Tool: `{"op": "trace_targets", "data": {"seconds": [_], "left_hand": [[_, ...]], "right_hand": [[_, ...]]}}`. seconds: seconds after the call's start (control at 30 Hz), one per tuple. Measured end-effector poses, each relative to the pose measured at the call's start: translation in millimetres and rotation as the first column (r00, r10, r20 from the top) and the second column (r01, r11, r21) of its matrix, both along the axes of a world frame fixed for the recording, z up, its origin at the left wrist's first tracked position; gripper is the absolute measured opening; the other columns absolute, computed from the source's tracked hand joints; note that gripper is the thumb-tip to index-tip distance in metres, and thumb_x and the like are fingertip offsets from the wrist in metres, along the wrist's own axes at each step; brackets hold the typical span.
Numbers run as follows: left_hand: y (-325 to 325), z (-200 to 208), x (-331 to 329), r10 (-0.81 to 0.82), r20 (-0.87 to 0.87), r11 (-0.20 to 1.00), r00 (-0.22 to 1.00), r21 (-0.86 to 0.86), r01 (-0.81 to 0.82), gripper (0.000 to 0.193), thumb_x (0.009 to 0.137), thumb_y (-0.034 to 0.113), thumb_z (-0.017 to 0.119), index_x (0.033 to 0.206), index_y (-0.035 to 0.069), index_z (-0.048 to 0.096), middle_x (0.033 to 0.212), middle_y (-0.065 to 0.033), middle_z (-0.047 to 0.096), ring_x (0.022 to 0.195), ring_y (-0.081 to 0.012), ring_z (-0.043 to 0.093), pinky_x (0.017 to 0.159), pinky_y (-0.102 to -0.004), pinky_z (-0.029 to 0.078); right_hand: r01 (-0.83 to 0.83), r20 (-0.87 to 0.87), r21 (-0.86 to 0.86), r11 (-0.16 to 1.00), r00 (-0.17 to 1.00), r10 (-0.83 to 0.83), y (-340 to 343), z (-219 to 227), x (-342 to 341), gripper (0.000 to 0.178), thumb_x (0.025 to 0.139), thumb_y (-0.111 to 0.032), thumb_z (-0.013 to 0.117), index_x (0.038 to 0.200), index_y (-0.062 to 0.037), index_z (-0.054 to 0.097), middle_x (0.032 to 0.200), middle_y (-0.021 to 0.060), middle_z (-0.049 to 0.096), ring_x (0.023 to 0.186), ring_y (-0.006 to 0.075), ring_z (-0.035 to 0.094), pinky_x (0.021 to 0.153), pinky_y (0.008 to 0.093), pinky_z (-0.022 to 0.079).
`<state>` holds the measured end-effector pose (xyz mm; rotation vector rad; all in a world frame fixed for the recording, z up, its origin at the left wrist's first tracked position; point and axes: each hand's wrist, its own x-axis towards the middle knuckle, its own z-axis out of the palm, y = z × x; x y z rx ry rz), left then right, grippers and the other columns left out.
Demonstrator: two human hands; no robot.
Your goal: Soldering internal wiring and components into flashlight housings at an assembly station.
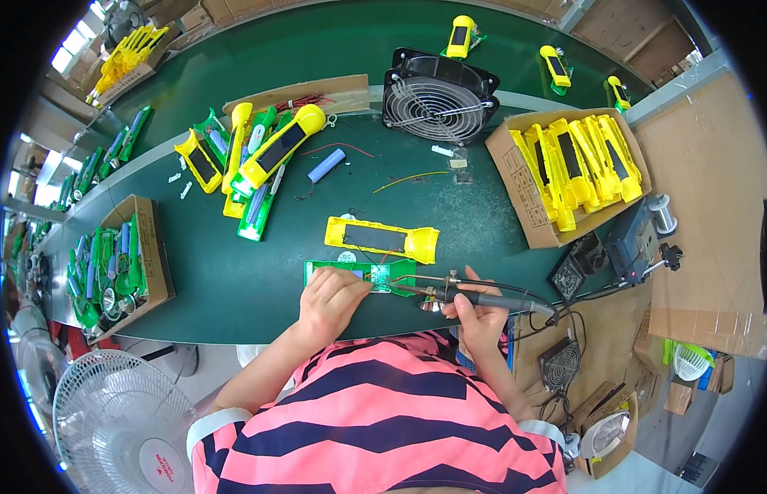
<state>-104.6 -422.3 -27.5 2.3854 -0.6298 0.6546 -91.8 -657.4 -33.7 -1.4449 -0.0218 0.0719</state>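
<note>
A green plastic lamp housing (407, 269) lies in front of me with a small circuit board (380, 276) inside it. My left hand (330, 298) rests over the housing's left part, fingertips pinched together beside the board; what they pinch is too small to make out. In my right hand (480, 317) is a soldering iron (486, 300), its tip pointing left at the board and a thin feed tube running along it. Just beyond the green housing lies a yellow shell (422, 244) with a dark panel and thin wires.
Yellow and green lamp parts (276, 156) are heaped at the back left, near a blue cylindrical battery (326, 165). A box fan (439, 99) stands behind. Cartons hold yellow shells (581, 165) at right and green assemblies (112, 263) at left. A soldering station (635, 243) sits right.
</note>
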Motion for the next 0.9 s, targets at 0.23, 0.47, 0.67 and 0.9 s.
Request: {"op": "trace_targets", "data": {"seconds": [0.23,0.47,0.67,0.9], "left_hand": [[-7,15,6,0.015,-0.165,0.997,0.986,0.075,-0.003,0.018,0.06,0.002,0.064,0.077,0.006,0.061,0.071,-0.0037,0.05,0.065,-0.0196,0.051,0.06,-0.0315,0.039],[-6,16,9,-0.022,-0.195,0.99,0.981,0.133,0.048,0.018,0.058,0.002,0.063,0.076,0.005,0.062,0.071,-0.0035,0.049,0.066,-0.0193,0.051,0.062,-0.0317,0.04],[-4,20,9,-0.027,-0.244,0.99,0.969,0.125,0.059,0.018,0.059,0.003,0.063,0.077,0.006,0.063,0.072,-0.0034,0.05,0.068,-0.0195,0.051,0.063,-0.0319,0.04],[-3,19,9,-0.035,-0.259,0.992,0.965,0.11,0.065,0.018,0.059,0.003,0.063,0.077,0.006,0.063,0.073,-0.0035,0.05,0.068,-0.0196,0.051,0.063,-0.032,0.04]], "right_hand": [[-0.018,-0.023,0.035,0.999,1.0,0.019,2,4,5,0.02,0.078,0.004,0.053,0.097,0.0081,0.049,0.102,0.0214,0.051,0.058,0.0148,0.06,0.051,0.0201,0.049],[-0.033,-0.028,0.037,0.999,0.999,0.034,6,1,9,0.023,0.078,0.003,0.054,0.1,0.0079,0.049,0.081,0.0151,0.058,0.056,0.0134,0.059,0.049,0.0201,0.047],[-0.05,-0.01,0.025,0.998,0.999,0.05,8,-3,10,0.024,0.078,0.002,0.055,0.101,0.0075,0.049,0.08,0.0141,0.058,0.055,0.0126,0.058,0.049,0.0201,0.047],[-0.07,0.02,-0.022,0.997,0.997,0.071,7,-6,11,0.024,0.078,0.002,0.055,0.101,0.0073,0.049,0.08,0.014,0.058,0.056,0.0121,0.058,0.05,0.0202,0.047]]}}
